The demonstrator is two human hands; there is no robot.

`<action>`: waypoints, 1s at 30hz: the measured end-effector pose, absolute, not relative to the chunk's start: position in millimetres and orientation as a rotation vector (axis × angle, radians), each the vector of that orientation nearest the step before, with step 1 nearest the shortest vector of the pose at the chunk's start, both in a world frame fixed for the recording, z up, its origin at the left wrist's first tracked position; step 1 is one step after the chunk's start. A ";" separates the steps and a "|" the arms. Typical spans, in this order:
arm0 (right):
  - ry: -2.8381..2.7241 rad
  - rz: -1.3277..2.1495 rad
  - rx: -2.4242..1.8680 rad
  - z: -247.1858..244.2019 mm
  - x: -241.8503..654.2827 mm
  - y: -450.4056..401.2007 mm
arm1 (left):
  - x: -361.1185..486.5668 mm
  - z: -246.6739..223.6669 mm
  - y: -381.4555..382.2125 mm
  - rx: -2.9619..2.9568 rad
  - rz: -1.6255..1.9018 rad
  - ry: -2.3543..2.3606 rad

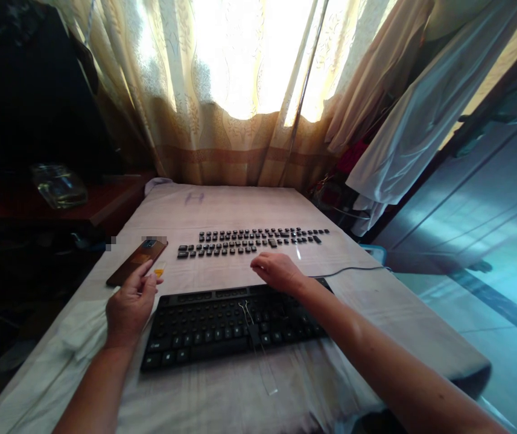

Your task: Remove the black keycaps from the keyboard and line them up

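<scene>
A black keyboard (pixel 195 346) lies on the cloth-covered table, many of its upper keys bare of caps. Behind it, loose black keycaps (pixel 226 244) stand in several rows. My right hand (pixel 279 270) is over the keyboard's back edge, just in front of those rows. Its fingers are pinched together, and whatever they hold is hidden. My left hand (pixel 131 304) is left of the keyboard, fingers partly curled around a small yellow-and-white thing (pixel 159 273). Its index finger reaches over the phone's edge. A wire keycap puller (pixel 253 336) with a black middle rests across the keyboard.
A brown phone (pixel 131 265) lies at the left. White cloth (pixel 77 331) is bunched near my left forearm. The keyboard cable (pixel 353 269) runs off to the right edge. A glass jar (pixel 61 185) stands on a side desk, and a curtain (pixel 222 144) hangs behind the table.
</scene>
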State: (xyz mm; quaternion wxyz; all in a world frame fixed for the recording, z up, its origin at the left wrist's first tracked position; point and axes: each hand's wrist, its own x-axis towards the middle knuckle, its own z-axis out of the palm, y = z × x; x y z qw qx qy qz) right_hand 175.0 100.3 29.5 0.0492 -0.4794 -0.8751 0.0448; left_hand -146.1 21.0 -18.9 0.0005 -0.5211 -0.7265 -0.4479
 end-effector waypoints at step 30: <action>-2.748 0.098 -1.079 17.4 181.4 37.0 | -153.0 -34.6 25.8 -1.701 -1.345 -2.503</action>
